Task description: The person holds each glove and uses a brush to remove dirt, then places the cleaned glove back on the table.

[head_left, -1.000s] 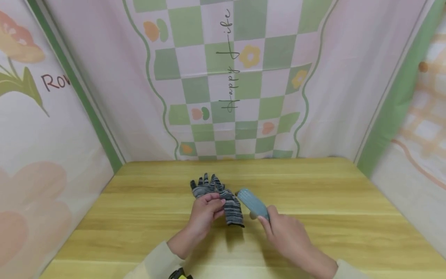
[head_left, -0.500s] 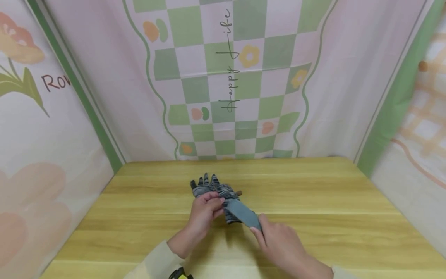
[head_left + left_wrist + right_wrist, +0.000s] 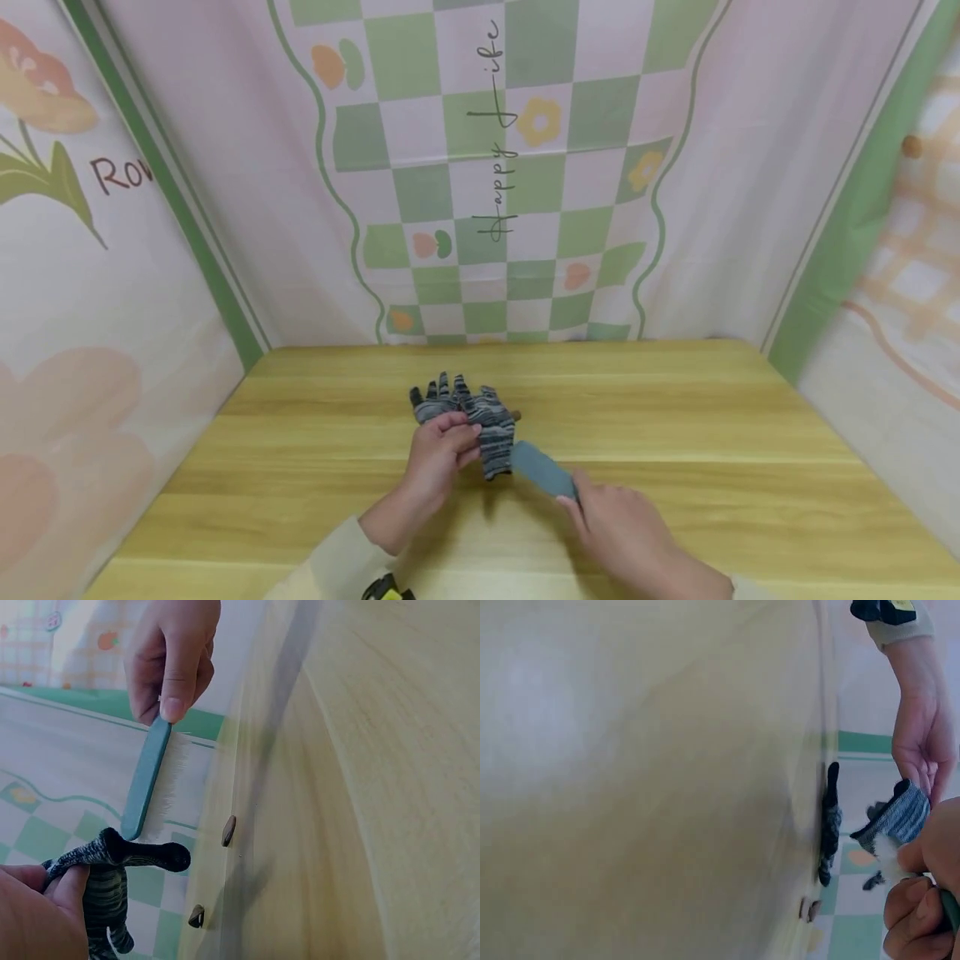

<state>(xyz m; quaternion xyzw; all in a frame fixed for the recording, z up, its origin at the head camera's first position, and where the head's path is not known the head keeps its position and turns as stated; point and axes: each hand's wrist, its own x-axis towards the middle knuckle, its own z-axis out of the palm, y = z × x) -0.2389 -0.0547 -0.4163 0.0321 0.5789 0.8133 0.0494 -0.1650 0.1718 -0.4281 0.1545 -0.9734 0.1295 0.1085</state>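
Note:
My left hand (image 3: 438, 457) pinches a grey-and-black striped knit glove (image 3: 497, 433) by its side, holding it above the table with the cuff toward me. A second matching glove (image 3: 431, 408) lies on the table behind that hand, fingers pointing away. My right hand (image 3: 626, 521) grips the end of a blue-green brush (image 3: 543, 471). White bristles (image 3: 174, 772) show along one side of it in the left wrist view. The brush's far end is right at the held glove's cuff in the head view. In the right wrist view the bristles overlap the held glove (image 3: 904, 814).
Two small brown pieces (image 3: 229, 831) lie on the wooden table (image 3: 675, 433), and one brown piece (image 3: 515, 415) shows just past the held glove. Printed cloth curtains (image 3: 480, 208) stand behind the table and on both sides.
The brush swept from the held glove's upper right down across its cuff, then back off to the right. The held glove shifted slightly, while my left hand stayed nearly still.

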